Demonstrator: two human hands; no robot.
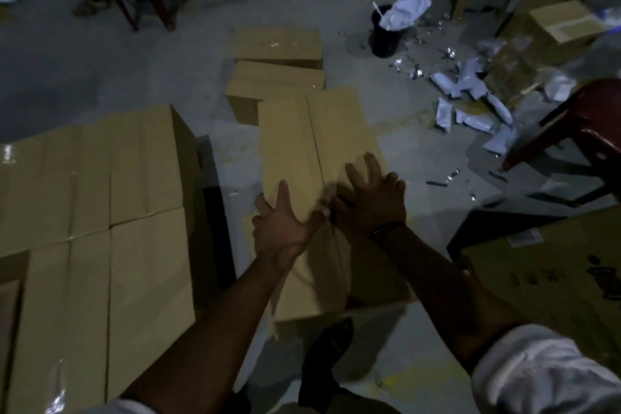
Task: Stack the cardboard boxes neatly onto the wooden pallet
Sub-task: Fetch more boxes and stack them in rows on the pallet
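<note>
Head view, looking down at a grey concrete floor (134, 54) in dim light: a person is bent over a long cardboard box (319, 144) that sits in the middle of the floor, just to the right of the stack. The left hand (282, 222) is on the box's near left corner, forefinger lying straight along the top and the outer fingers bent over the left edge, gripping it. The right hand (369, 198) lies flat on the top beside it, fingers splayed wide and pressing down, with a dark band (386, 230) round the wrist. The two thumbs almost meet at the seam down the middle of the lid.

To the left stands the stack of boxes (90, 212) already set close together, tops level and taped. A dark ledge shows along its right side, but I cannot tell whether that is the pallet. Behind the held box, two more boxes (275, 77) rest on the floor, one behind the other, the nearer one touching it.

Off to the right there is a black bucket (383, 33) with a white bag in it, silvery pouches (470, 101) scattered about, a dark red chair (578, 131) and a printed carton (554, 265) in the near corner. A dark shoe (329, 346) shows below the box
</note>
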